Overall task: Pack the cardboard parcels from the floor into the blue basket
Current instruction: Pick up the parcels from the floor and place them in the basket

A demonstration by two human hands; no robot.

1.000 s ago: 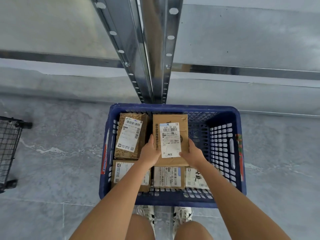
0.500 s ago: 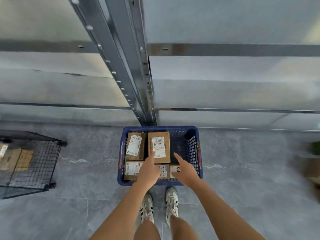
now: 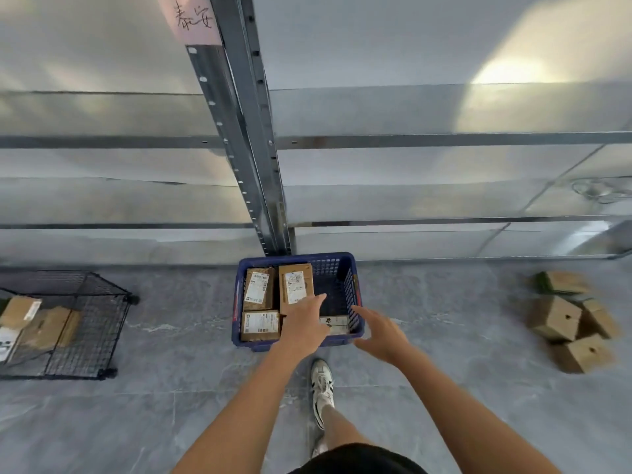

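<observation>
From the head camera, looking down, the blue basket sits on the grey floor at the foot of a metal shelf post. Inside it lie several cardboard parcels with white labels: two side by side along the far wall, the left one and the right one, and one in the near left corner. A further labelled parcel shows in the near right part, partly hidden by the hand. The far right part of the basket shows bare blue mesh.

The left hand is held over the near middle of the basket, fingers spread and stretched forward, empty; its fingertips overlap the near edge of the right far parcel, and whether they touch it cannot be told. The right hand hangs at the basket's near right corner, fingers loosely apart, holding nothing.

More cardboard parcels lie in a loose heap on the floor well to the right, far from both hands. At the left stands a black wire cage with more cardboard in it. A white sneaker stands just behind the basket, between the two forearms. A pink paper note with handwriting is stuck on the shelf post at the top.
</observation>
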